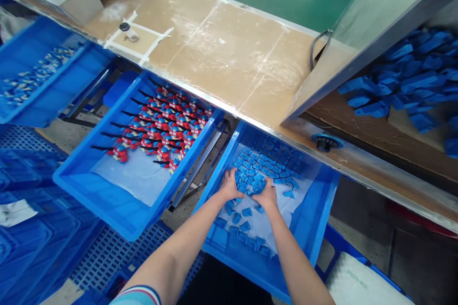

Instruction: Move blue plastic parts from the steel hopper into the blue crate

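Observation:
My left hand (231, 186) and my right hand (266, 195) press palm down into a heap of small blue rectangular pieces (252, 176), touching each other's fingertips. The heap lies in a blue plastic crate (324, 200) lined with a white sheet (266, 219). More blue pieces lie in rows beyond my hands, and others are scattered near my wrists. My fingers hide part of the heap, so I cannot tell whether either hand grips any pieces.
To the left, a blue crate (107, 205) holds red-and-blue figures (161, 128) on black sticks, and another blue crate (46, 90) holds small items. A tan workbench (222, 57) runs behind them. A metal chute (418, 76) holds blue pieces at right. Stacked blue crates (36, 233) fill the lower left.

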Tool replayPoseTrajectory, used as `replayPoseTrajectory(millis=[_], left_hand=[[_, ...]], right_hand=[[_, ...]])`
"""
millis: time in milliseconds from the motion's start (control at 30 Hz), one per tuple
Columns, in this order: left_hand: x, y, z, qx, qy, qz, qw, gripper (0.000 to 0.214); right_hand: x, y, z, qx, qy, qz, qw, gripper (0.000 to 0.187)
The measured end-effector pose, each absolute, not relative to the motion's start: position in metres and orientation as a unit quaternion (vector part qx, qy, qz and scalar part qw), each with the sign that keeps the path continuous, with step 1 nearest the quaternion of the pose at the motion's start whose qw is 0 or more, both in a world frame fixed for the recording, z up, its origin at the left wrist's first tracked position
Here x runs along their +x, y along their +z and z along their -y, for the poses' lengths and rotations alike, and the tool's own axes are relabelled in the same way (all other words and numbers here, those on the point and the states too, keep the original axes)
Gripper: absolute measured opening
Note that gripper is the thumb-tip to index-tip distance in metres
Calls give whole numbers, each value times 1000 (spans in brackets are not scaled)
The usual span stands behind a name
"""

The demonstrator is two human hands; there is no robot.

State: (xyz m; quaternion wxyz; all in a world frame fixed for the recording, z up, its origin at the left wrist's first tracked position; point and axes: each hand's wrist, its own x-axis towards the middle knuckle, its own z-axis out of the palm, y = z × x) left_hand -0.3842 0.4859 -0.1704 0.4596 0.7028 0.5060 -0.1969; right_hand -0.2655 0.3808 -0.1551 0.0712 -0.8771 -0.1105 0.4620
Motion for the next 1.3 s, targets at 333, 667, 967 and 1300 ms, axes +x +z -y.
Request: replayPoseTrajectory(millis=[333,667,967,1300], left_hand=[[-388,-195,-483,657,-121,-463,582,119],[-378,-179,-465,649,-168,-498,550,114],[-359,-153,-490,583,-291,-513,559,118],[-361,-155,-478,595,-303,-549,502,116]], right_hand=[[-269,-179,-381,-852,474,104,198,99],[-294,-201,-374,-685,570,25,454,107],[-290,-184,-381,-684,584,6,437,108],[-301,-198,-374,-665,605,30,436,108]])
